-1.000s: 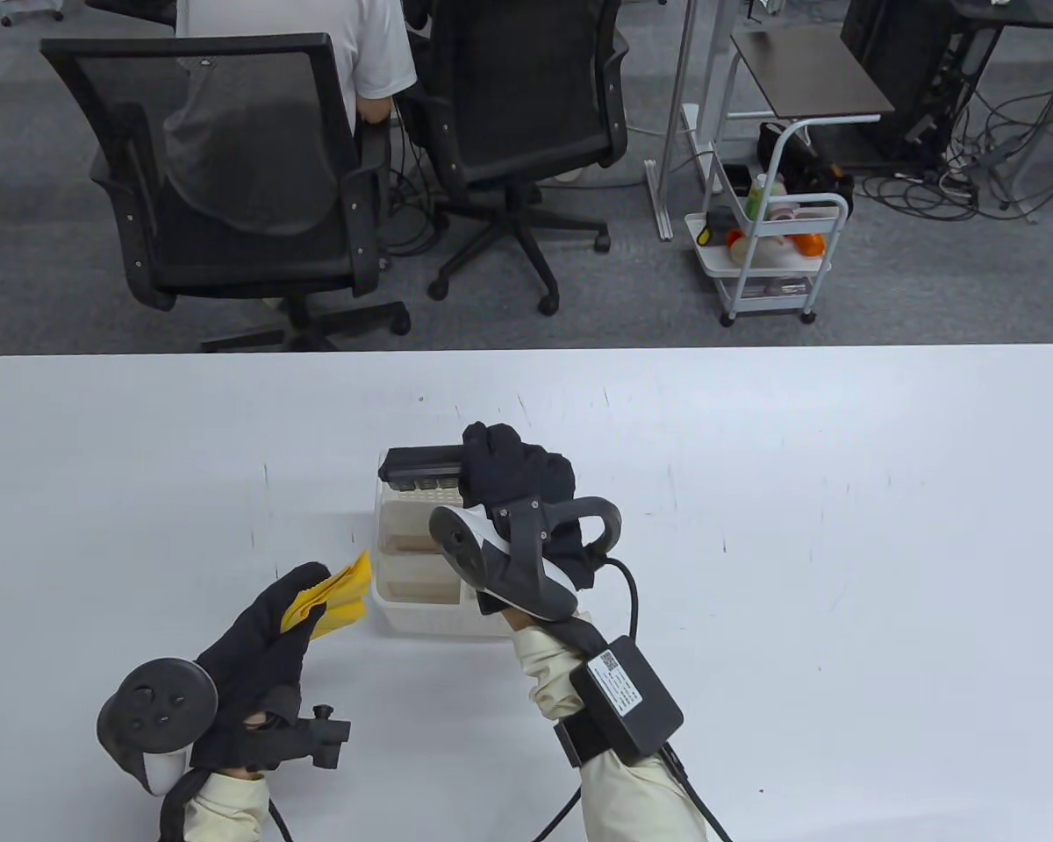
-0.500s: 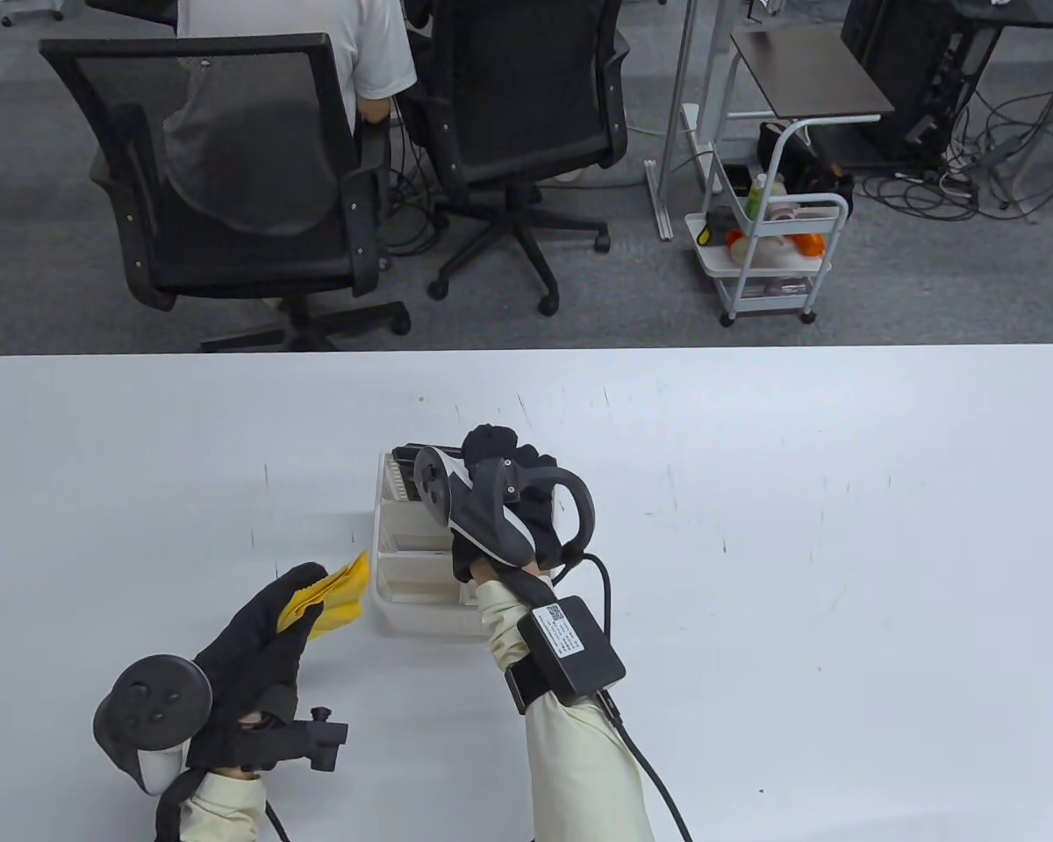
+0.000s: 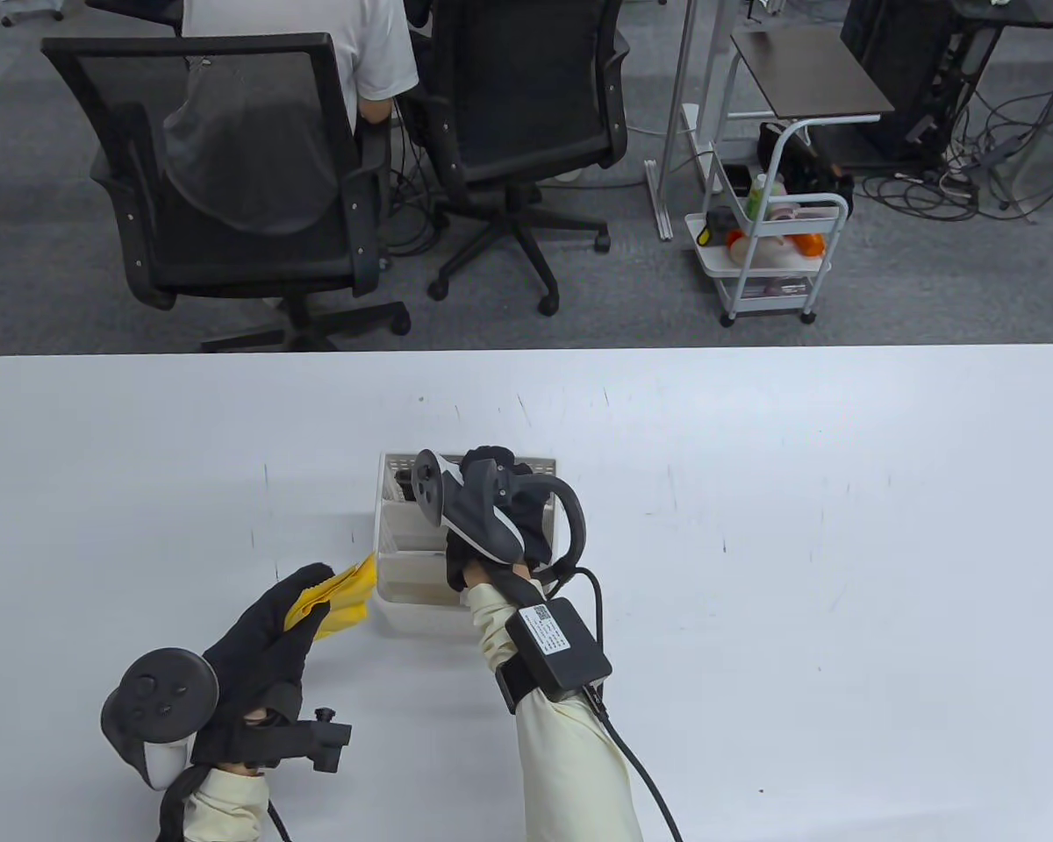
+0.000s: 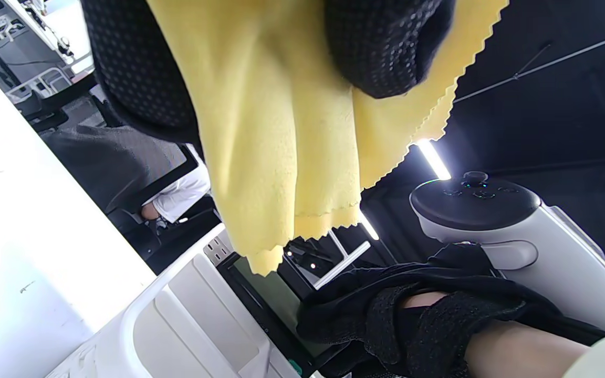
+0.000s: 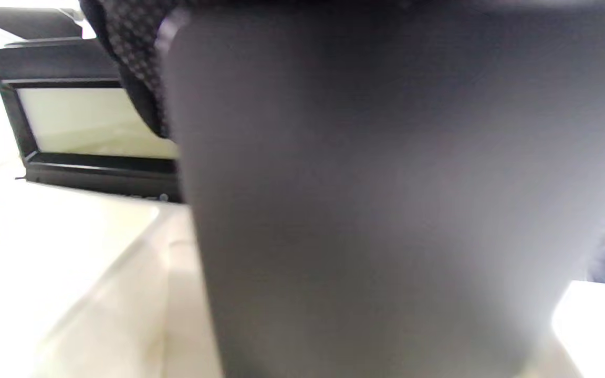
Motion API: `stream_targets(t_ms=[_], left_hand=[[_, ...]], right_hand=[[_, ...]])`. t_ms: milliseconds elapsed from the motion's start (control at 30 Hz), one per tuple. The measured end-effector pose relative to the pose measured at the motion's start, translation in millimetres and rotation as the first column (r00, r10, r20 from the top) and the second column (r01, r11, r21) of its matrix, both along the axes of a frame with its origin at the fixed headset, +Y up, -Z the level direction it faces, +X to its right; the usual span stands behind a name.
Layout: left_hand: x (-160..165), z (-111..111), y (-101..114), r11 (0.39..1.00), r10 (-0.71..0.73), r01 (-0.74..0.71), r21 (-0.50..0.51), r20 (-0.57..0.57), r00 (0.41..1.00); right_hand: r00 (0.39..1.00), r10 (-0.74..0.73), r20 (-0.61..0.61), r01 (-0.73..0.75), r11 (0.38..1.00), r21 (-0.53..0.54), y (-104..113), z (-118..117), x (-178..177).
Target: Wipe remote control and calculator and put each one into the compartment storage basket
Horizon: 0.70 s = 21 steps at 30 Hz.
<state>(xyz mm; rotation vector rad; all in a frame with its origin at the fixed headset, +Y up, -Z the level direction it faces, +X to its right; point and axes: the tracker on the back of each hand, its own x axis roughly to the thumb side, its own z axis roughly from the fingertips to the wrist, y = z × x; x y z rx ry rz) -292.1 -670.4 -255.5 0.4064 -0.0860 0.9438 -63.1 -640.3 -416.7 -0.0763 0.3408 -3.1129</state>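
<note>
The left hand [image 3: 259, 649] rests low on the tabletop [image 3: 798, 544], left of the basket, its grip closed on a folded yellow cloth [image 3: 338, 596]; in the left wrist view the gloved fingers [image 4: 381, 47] pinch the cloth [image 4: 281, 136], whose zigzag edge hangs free. A tracker [image 3: 158, 706] sits on the back of this hand. The cloth's far corner lies just beside the left wall of the white compartment storage basket [image 3: 386, 561]. The right hand [image 3: 500, 517] reaches down into the basket from above, its own tracker [image 3: 469, 509] hiding the fingers in the table view; whether its grip is closed or relaxed cannot be told. The right wrist view is largely filled by a blurred dark surface, with a gloved fingertip at the top left. To the left of it the calculator [image 5: 82, 126] appears, its pale display framed in black, standing against a white basket wall [image 5: 45, 252]. The left wrist view shows the same calculator [image 4: 266, 294] inside the basket [image 4: 139, 325], near the right hand [image 4: 413, 320]. In the table view only a dark sliver of it [image 3: 401, 481] shows in the far compartment. The remote control cannot be made out.
</note>
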Motion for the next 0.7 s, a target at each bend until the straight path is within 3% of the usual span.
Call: stream_targets(t_ms=[200, 333, 600, 700], left_hand=[[1.6, -0.9, -0.7, 1.000, 0.000, 0.000, -0.003, 0.008, 1.000], [3.6, -2.1, -1.6, 1.000, 0.013, -0.013, -0.012, 0.020, 1.000], [11.2, -3.4, -6.8, 0.999, 0.019, -0.017, -0.039, 0.044, 0.999], [13.5, -3.8, -9.3, 0.999, 0.008, -0.006, -0.049, 0.049, 0.999]], right_hand=[[0.999, -0.051, -0.006, 0.051, 0.998, -0.029, -6.5, -0.5, 5.8], [0.992, -0.124, -0.011, 0.124, 0.991, -0.052, -0.4, 11.8, 13.2], [0.991, -0.079, -0.105, 0.085, 0.995, 0.047, 19.3, 62.2, 38.7], [0.978, -0.140, -0.153, 0.153, 0.986, 0.074, 20.6, 82.1, 55.0]])
